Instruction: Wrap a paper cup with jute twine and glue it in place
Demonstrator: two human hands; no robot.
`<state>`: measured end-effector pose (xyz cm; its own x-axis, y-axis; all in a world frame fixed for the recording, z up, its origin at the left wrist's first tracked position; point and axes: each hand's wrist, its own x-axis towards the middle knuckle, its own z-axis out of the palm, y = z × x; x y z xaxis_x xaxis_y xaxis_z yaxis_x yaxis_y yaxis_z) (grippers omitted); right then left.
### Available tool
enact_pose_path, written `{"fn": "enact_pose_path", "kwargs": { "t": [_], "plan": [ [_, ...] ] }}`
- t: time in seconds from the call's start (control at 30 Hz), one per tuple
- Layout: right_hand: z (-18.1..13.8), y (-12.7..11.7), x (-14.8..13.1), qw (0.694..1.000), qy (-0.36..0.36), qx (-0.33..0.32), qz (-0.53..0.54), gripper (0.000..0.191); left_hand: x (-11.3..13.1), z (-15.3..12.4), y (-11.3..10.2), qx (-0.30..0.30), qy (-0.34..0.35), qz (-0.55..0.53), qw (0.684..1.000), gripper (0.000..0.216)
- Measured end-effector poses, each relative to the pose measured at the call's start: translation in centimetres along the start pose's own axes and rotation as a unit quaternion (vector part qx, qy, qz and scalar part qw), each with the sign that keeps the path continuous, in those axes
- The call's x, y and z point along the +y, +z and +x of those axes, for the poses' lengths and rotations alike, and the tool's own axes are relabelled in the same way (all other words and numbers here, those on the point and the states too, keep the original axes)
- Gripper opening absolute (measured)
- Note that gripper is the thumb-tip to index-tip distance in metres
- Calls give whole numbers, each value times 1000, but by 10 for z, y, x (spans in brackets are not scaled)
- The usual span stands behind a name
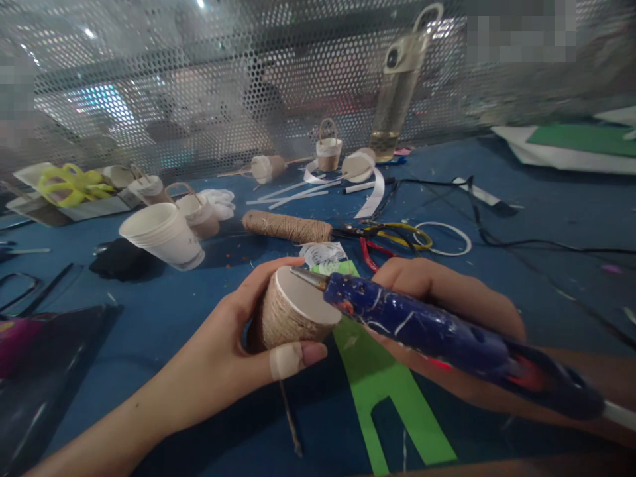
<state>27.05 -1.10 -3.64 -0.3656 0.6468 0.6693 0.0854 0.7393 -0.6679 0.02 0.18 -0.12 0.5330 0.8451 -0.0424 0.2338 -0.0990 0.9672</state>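
Observation:
My left hand is wrapped round a paper cup bound in brown twine, held on its side with its white bottom facing right. A bandage covers the thumb, and a loose end of twine hangs below. My right hand grips a blue glue gun. Its metal nozzle touches the upper rim of the cup's white bottom. A green paper cutout lies on the blue table under both hands.
A stack of white paper cups lies at left beside twine-wrapped cups with handles. A twine spool, pliers and scissors, white paper strips and cables lie beyond. A bottle stands against the perforated metal screen.

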Motion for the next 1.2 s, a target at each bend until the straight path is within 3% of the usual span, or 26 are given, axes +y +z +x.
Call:
{"fn": "enact_pose_path", "kwargs": {
  "t": [0.3, 0.67, 0.97, 1.2],
  "plan": [
    [-5, 5, -8, 998, 45, 24, 20, 20, 6, 0, 3, 20, -20, 4, 1000, 71],
    [-6, -5, -11, 997, 72, -33, -21, 18, 8, -1, 4, 29, -13, 47, 998, 72],
    [-7, 0, -9, 997, 65, -22, -35, 17, 5, 0, 2, 0, 10, 84, 996, 70],
    [-5, -4, -7, 994, 64, -57, -67, 22, -1, 0, -1, -28, 31, 123, 992, 72]
  ]
}}
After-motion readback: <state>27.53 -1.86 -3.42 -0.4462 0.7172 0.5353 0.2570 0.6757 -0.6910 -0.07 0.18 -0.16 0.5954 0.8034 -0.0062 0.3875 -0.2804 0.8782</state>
